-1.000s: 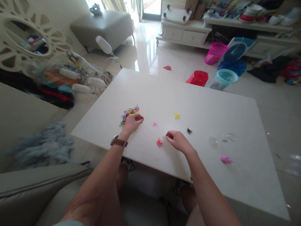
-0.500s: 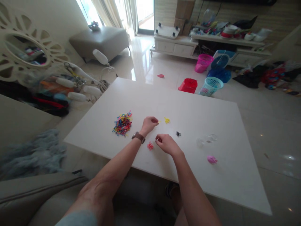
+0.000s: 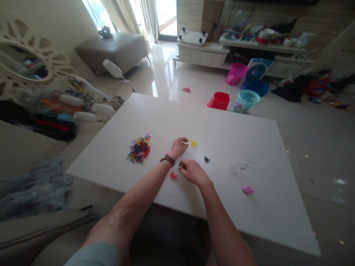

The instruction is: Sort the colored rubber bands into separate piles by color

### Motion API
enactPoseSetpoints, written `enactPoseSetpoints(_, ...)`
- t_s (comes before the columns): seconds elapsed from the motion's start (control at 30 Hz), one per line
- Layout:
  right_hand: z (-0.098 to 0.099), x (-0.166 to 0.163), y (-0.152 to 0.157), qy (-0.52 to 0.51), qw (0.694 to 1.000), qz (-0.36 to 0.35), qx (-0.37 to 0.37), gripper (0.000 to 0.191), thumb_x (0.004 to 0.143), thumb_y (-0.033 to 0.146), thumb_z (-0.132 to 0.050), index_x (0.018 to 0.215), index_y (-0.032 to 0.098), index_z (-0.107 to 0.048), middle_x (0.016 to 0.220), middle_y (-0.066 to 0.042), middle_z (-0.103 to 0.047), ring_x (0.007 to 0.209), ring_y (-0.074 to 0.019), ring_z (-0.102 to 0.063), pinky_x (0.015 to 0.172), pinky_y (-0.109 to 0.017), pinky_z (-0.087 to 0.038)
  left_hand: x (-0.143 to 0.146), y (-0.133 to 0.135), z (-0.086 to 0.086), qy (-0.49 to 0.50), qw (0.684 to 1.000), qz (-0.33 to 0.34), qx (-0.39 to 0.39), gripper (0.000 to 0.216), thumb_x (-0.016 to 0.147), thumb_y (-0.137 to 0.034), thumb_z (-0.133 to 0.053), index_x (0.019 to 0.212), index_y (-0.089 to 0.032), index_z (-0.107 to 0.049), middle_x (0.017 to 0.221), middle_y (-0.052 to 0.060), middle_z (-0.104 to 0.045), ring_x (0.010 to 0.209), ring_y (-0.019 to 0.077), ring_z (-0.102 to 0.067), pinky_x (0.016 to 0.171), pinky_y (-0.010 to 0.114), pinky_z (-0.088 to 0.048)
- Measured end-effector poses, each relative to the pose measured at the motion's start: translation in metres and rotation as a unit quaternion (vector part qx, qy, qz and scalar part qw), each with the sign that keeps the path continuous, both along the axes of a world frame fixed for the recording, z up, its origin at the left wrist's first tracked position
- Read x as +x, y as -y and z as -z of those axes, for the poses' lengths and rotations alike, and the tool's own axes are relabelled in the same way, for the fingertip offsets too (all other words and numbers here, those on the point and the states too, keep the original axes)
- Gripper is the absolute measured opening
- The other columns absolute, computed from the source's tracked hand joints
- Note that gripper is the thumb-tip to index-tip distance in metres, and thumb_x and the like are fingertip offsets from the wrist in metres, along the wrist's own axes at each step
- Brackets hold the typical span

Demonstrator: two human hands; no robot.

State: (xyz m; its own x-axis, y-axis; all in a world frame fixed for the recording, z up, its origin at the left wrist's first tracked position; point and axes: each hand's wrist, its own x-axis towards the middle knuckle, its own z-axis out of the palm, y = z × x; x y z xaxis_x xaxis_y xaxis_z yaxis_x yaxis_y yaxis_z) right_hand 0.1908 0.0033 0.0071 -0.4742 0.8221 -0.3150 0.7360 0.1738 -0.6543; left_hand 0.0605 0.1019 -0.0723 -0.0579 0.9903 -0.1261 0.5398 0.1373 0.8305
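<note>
My left hand (image 3: 179, 147), with a brown-strapped watch at its wrist, hovers beside a small heap of yellow rubber bands (image 3: 193, 143). Its thumb and fingers are apart and nothing shows between them. Lower down, my right hand (image 3: 192, 171) hangs over the table with curled fingers and a gap before the thumb; I see nothing held there. Just left of it lies a little cluster of red rubber bands (image 3: 173, 175). Black bands (image 3: 206, 159) form another small group to its right. A large mixed pile of colourful bands (image 3: 139, 149) lies at the left.
On the white table (image 3: 222, 129), a clear plastic container (image 3: 240, 167) and a pinkish-purple item (image 3: 247, 190) lie at the right. Beyond the far edge stand a red bin (image 3: 219, 101) and a light blue basket (image 3: 246, 101). White lamp arms (image 3: 95, 109) are close to the left edge.
My left hand's fingers have parted, and the yellow bit at their tips now lies with or next to the yellow heap. The whole view has shifted slightly; my right hand stays near the red bands.
</note>
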Motion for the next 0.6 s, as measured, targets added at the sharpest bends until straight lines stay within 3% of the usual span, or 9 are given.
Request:
enactPoseSetpoints(0.2, 0.002, -0.002, 0.004, -0.011, 1.0, -0.003, -0.01, 0.018, 0.092, 0.023, -0.059, 0.098, 0.018, -0.074, 0.094, -0.008, -0.078, 0.085, -0.0173, -0.07, 0.079, -0.025, -0.047, -0.071, 0.045, -0.015, -0.077, 0.997, -0.018, 0.007, 0.017, 0.077, -0.013, -0.068, 0.091, -0.018, -0.077, 0.091, 0.008, -0.078, 0.077, 0.018, -0.07, 0.078, 0.03, -0.055)
enactPoseSetpoints(0.43, 0.006, -0.003, 0.004, -0.012, 1.0, -0.01, -0.018, 0.017, 0.091, 0.022, -0.059, 0.099, 0.018, -0.074, 0.095, -0.008, -0.078, 0.083, -0.0159, -0.07, 0.075, -0.024, -0.047, -0.189, 0.069, -0.02, -0.196, 0.969, -0.151, -0.005, 0.018, 0.075, -0.02, -0.066, 0.088, -0.018, -0.077, 0.09, 0.007, -0.078, 0.081, 0.0202, -0.071, 0.079, 0.029, -0.053)
enactPoseSetpoints(0.6, 0.011, -0.005, 0.001, -0.008, 1.0, -0.01, -0.022, 0.017, 0.091, 0.024, -0.06, 0.1, 0.018, -0.074, 0.096, -0.008, -0.077, 0.085, -0.0162, -0.07, 0.079, -0.025, -0.048, -0.22, 0.077, -0.013, -0.213, 0.964, -0.153, -0.038, 0.027, 0.071, -0.022, -0.068, 0.095, -0.017, -0.079, 0.087, 0.009, -0.078, 0.079, 0.0224, -0.071, 0.076, 0.03, -0.053)
